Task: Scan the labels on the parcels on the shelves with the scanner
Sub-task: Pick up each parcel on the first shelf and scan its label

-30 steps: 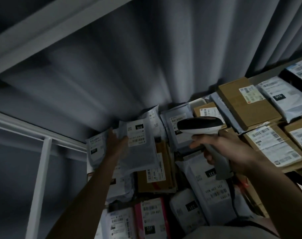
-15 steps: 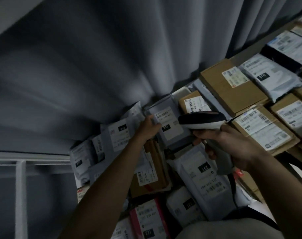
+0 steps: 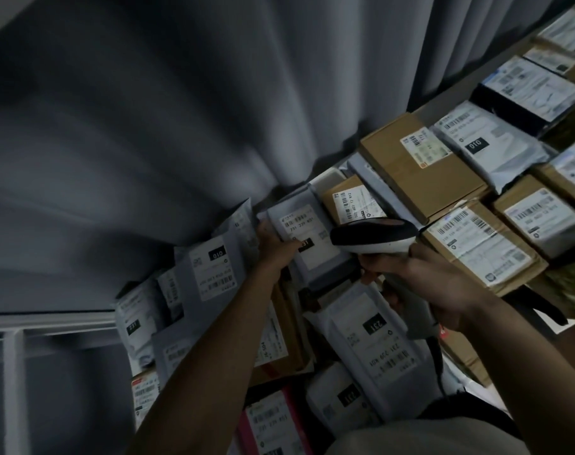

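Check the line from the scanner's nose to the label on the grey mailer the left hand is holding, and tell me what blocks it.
Nothing visible blocks it. The scanner, gripped by the right hand, points its nose at the label on the grey mailer. The left hand holds the mailer's left edge, its thumb touching the label's lower left corner, beside the black 231 tag.

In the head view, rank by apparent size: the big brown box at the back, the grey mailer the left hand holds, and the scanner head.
1. Big brown box, largest.
2. Grey mailer, partly hidden, so only likely smaller.
3. Scanner head, smallest, though nearer the camera.
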